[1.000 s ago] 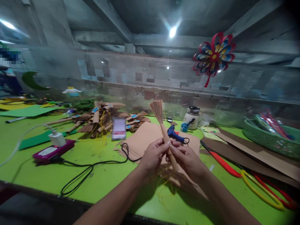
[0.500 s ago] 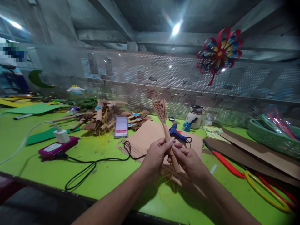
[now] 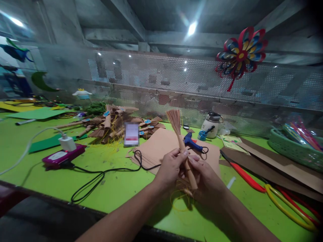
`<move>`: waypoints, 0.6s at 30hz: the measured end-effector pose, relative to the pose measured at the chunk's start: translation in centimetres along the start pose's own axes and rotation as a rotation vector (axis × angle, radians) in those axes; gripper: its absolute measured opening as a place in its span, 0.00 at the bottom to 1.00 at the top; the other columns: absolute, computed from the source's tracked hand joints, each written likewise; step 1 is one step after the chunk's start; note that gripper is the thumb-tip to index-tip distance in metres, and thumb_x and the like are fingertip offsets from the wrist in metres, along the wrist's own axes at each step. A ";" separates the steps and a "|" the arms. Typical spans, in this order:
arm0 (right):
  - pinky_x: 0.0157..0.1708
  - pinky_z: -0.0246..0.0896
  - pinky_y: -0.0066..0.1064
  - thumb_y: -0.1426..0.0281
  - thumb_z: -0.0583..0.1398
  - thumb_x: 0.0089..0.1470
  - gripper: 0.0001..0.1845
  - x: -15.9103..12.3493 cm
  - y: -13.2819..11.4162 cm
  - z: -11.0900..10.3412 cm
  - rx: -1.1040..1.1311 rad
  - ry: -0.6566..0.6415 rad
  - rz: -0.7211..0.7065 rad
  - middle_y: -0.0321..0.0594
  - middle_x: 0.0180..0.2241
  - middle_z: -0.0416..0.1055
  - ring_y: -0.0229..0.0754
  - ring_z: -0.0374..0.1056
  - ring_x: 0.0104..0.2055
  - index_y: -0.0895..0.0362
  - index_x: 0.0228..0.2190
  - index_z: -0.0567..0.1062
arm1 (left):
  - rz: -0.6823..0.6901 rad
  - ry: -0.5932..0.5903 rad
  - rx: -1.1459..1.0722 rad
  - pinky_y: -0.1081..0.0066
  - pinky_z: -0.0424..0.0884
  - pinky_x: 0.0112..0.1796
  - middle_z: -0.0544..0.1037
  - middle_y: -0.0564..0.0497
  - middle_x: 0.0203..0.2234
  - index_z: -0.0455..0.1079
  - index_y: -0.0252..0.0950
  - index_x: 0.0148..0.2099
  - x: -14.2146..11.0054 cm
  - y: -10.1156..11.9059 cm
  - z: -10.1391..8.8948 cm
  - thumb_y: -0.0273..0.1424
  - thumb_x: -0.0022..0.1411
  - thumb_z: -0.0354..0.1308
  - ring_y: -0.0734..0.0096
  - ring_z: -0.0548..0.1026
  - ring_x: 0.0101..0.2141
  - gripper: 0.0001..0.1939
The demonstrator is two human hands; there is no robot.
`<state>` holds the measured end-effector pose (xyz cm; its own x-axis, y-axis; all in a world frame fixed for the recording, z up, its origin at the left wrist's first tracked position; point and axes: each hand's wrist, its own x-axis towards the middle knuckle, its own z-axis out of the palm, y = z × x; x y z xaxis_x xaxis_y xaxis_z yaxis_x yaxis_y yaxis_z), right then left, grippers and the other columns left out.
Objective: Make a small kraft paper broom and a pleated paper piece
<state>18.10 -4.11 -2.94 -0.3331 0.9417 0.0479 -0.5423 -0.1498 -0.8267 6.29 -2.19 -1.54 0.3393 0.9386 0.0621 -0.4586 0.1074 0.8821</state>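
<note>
So, what's being held?

Paper broom (image 3: 174,122), gripped in both hands, tilted, fan end up, over the green table (image 3: 118,191).

Finger state?

Left hand (image 3: 168,168): thumb and fingers clamped on the handle. Right hand (image 3: 208,173): pinched onto it just beside, some fingers hidden.

Nearby?

Blue glue gun (image 3: 193,144) laid on brown paper sheets (image 3: 156,143), beyond the hands. More brooms (image 3: 107,124) are piled farther left.

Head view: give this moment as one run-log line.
left hand: grip on paper broom | right hand: grip on paper broom | blue glue gun: lying on brown paper
</note>
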 end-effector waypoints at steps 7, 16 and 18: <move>0.27 0.61 0.24 0.66 0.60 0.57 0.09 0.0 0.5 -0.5 0.028 0.010 -0.004 0.40 0.25 0.73 0.34 0.67 0.25 0.60 0.34 0.74 | -0.034 0.018 -0.026 0.81 0.61 0.16 0.72 0.52 0.22 0.68 0.33 0.40 -0.3 0.2 0.5 0.40 0.58 0.58 0.78 0.68 0.19 0.15; 0.23 0.59 0.22 0.62 0.63 0.53 0.14 0.5 0.8 -0.6 -0.012 0.041 0.038 0.39 0.21 0.72 0.32 0.65 0.21 0.62 0.30 0.74 | -0.066 0.057 -0.054 0.82 0.61 0.13 0.80 0.43 0.30 0.68 0.31 0.35 0.0 0.2 0.5 0.36 0.59 0.57 0.83 0.65 0.13 0.11; 0.24 0.59 0.22 0.61 0.63 0.52 0.15 0.5 0.8 -0.5 -0.011 0.033 0.041 0.39 0.21 0.72 0.32 0.65 0.21 0.63 0.29 0.74 | -0.061 0.057 -0.065 0.81 0.61 0.12 0.80 0.43 0.30 0.68 0.31 0.34 0.1 0.2 0.4 0.35 0.58 0.58 0.83 0.65 0.12 0.11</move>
<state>17.88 -3.58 -3.84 -0.3288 0.9444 -0.0046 -0.5202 -0.1852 -0.8338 6.54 -2.19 -1.15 0.3221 0.9465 -0.0192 -0.4915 0.1845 0.8511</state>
